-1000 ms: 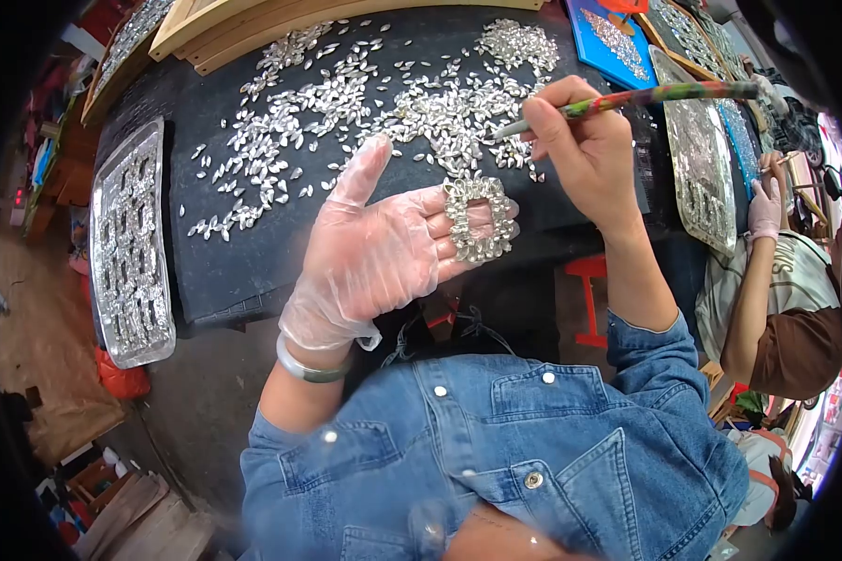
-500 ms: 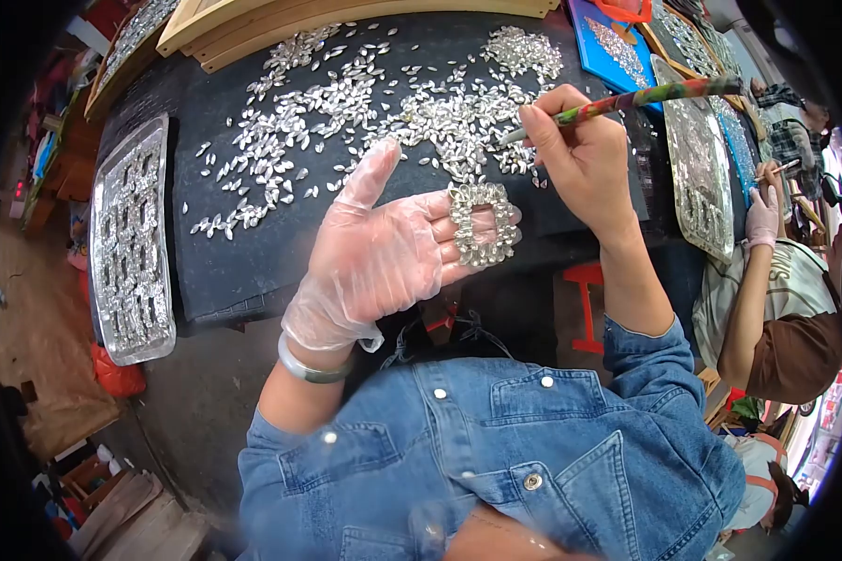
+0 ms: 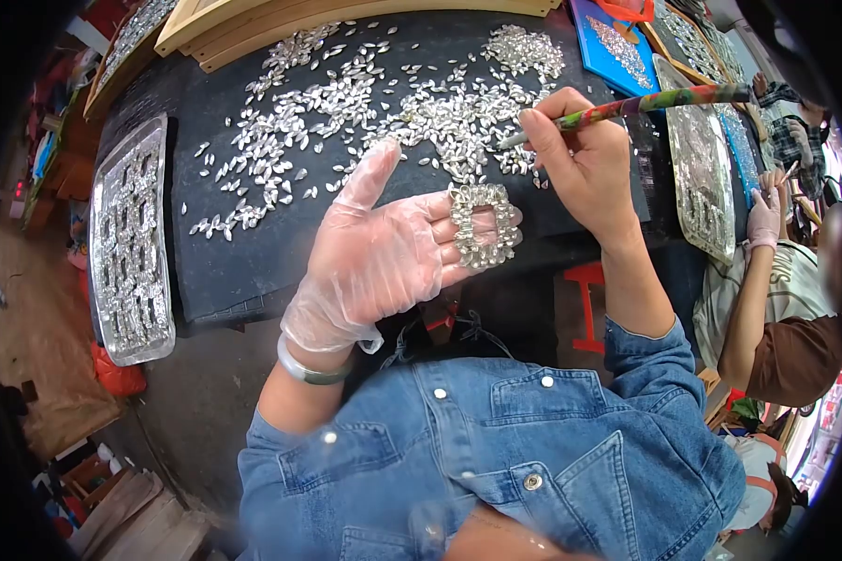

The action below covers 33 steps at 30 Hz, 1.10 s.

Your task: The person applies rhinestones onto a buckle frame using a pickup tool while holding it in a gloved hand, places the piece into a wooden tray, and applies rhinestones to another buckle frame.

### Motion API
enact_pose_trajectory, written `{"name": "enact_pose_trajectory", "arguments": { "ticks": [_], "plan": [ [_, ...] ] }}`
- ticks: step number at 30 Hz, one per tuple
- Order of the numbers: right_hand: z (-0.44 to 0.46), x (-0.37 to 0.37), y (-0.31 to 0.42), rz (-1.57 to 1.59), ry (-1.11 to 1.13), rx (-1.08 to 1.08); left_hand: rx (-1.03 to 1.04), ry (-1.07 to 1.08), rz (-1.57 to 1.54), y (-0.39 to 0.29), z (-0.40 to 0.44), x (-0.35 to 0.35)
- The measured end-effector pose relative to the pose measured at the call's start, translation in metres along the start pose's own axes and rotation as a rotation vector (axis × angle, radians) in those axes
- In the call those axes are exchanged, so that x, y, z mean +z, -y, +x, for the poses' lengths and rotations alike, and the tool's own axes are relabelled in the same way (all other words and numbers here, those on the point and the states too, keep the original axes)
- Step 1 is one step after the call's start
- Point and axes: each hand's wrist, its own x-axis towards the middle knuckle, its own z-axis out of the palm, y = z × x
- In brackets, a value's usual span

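My left hand (image 3: 384, 248), in a clear plastic glove, lies palm up with its thumb stretched out. A rectangular ring of clear stones (image 3: 485, 256) rests flat across its fingers, which are spread beneath it, not wrapped round it. Bare and pinched, my right hand (image 3: 580, 154) holds a pen-like tool (image 3: 646, 101) with a colourful patterned shaft. The tool's pale tip is over the near right part of the loose silvery stones (image 3: 449, 117) scattered on the black table mat (image 3: 220, 271), above and to the right of the ring.
A clear tray (image 3: 112, 323) of similar pieces stands at the left, another tray (image 3: 690, 159) at the right. Wooden frames (image 3: 346, 25) line the far edge, near a blue tray (image 3: 589, 47). A co-worker's gloved hand (image 3: 763, 220) is at the far right.
Since a second ago, my right hand and the tool have shifted very slightly down, and the tool's tip has moved slightly. The ring remains on my left fingers. The co-worker's hands have moved a little.
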Motion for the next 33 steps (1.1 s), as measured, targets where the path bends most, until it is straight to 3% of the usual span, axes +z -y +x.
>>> {"name": "enact_pose_trajectory", "arguments": {
  "ticks": [4, 14, 18, 23, 28, 33],
  "plan": [
    [0.000, 0.005, -0.004, 0.031, -0.059, -0.073, 0.003, -0.008, 0.020, 0.000, 0.000, 0.001],
    [0.000, 0.003, 0.017, 0.424, -0.130, 0.031, 0.045, -0.038, 0.028, 0.001, -0.001, 0.007],
    [0.004, 0.001, -0.002, 0.075, -0.069, -0.024, 0.048, -0.055, 0.046, 0.001, -0.001, 0.006],
    [-0.008, 0.003, 0.002, -0.056, 0.025, -0.140, 0.055, -0.109, 0.062, 0.001, -0.002, 0.008],
    [-0.018, 0.006, 0.004, -0.092, -0.060, -0.305, 0.018, -0.028, 0.005, -0.001, 0.000, 0.003],
    [-0.019, 0.007, 0.002, -0.110, -0.037, -0.316, 0.015, -0.052, 0.006, -0.001, -0.001, 0.006]
  ]
}}
